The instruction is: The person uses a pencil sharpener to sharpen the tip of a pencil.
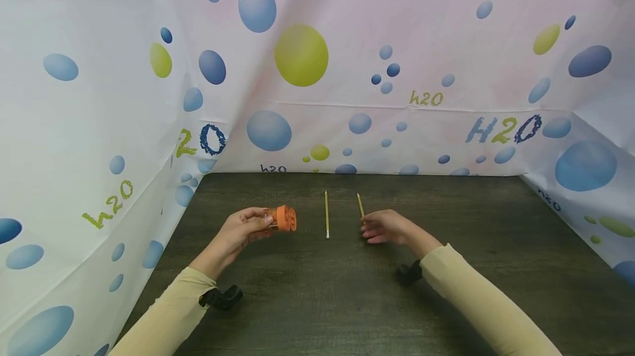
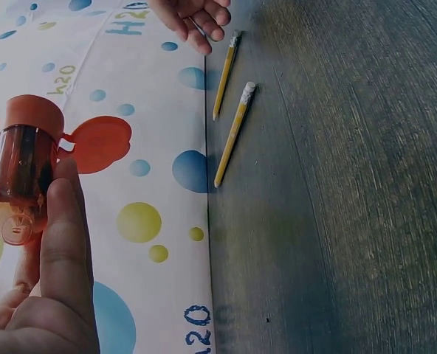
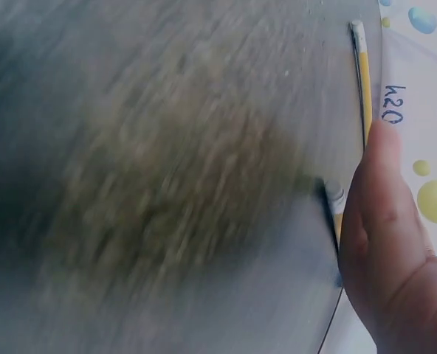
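Observation:
My left hand (image 1: pixel 241 233) grips an orange pencil sharpener (image 1: pixel 285 219) with a see-through shavings holder, raised above the table's left side. In the left wrist view its orange flap (image 2: pixel 100 145) hangs open at the side. Two yellow pencils with pale eraser ends lie on the table, roughly parallel: the left pencil (image 1: pixel 327 218) in full view, the right pencil (image 1: pixel 360 204) partly hidden in the head view by my right hand (image 1: pixel 389 226). That hand hovers beside the right pencil's eraser end, fingers loosely bent. The left wrist view shows a gap between hand and pencils.
The dark wood-grain table (image 1: pixel 307 301) ends at the back against a white sheet (image 1: pixel 347 141) printed with blue and green spots, which also rises on both sides. Black wrist straps (image 1: pixel 221 297) sit on both forearms.

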